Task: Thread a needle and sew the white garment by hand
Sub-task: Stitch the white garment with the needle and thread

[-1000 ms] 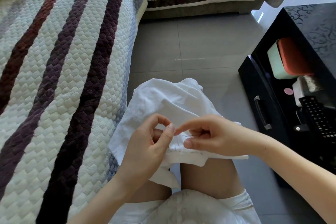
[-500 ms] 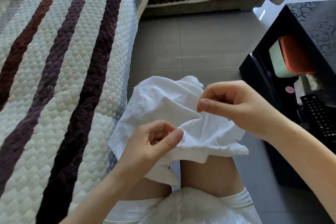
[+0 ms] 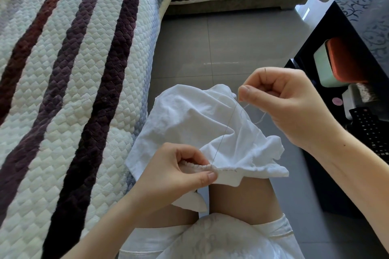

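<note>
Change: right hand has lifted from the hem to right of centre within the last second; thread now runs taut up to it
Meaning: one stitch drawn through; seam only partly sewn
Right hand: raised, thumb and forefinger pinched together on the thread; dark sliver above the knuckles is probably the needle, too fine to confirm
Left hand: lower centre, thumb and fingers clamped on the hem
White garment: draped over the knee, lower centre

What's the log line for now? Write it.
left hand: pinches garment hem | right hand: holds needle raised | thread: taut
</note>
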{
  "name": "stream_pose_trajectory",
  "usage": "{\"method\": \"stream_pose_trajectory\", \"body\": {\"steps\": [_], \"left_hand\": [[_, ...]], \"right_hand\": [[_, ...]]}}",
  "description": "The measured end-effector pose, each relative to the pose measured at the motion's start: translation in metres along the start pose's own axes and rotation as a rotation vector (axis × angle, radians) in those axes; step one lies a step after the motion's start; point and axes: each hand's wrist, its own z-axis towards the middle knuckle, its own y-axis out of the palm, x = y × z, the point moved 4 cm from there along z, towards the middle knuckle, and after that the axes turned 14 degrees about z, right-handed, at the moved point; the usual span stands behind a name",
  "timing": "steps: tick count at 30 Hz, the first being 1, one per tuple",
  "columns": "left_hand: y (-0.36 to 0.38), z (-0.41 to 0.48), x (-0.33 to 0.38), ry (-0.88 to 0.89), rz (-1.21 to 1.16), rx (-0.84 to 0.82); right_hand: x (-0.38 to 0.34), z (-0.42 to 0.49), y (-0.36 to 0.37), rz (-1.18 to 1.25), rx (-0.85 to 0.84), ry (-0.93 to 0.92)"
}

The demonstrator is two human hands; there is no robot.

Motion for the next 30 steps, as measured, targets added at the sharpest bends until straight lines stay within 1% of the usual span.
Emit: {"method": "stream_pose_trajectory", "body": {"steps": [2,3,6,8,12,15,17,22,30], "left_hand": [[0.000,0.001,0.000,-0.008,-0.017,-0.004],[0.001,0.001,-0.001,-0.017,-0.037,-0.009],[0.002,-0.001,-0.005,-0.042,-0.116,-0.023],[0.001,-0.001,-0.008,-0.060,-0.167,-0.021],[-0.001,0.001,-0.010,-0.075,-0.220,-0.010],[-0.001,0.001,-0.008,-0.072,-0.223,-0.011],[-0.001,0.002,-0.007,-0.067,-0.209,-0.018],[0.000,0.003,-0.008,-0.069,-0.186,-0.019],[-0.001,0.003,-0.008,-0.066,-0.192,-0.032]], "right_hand": [[0.010,0.001,0.001,-0.065,0.050,0.008],[0.018,0.002,0.003,-0.154,0.045,0.021],[0.043,-0.004,0.013,-0.468,-0.088,0.131],[0.045,-0.012,0.016,-0.535,-0.151,0.128],[0.036,-0.028,0.021,-0.409,-0.255,0.035],[0.038,-0.038,0.025,-0.457,-0.373,-0.027],[0.040,-0.041,0.027,-0.458,-0.415,-0.028],[0.041,-0.043,0.029,-0.422,-0.441,-0.021],[0.045,-0.043,0.030,-0.323,-0.449,0.052]]}}
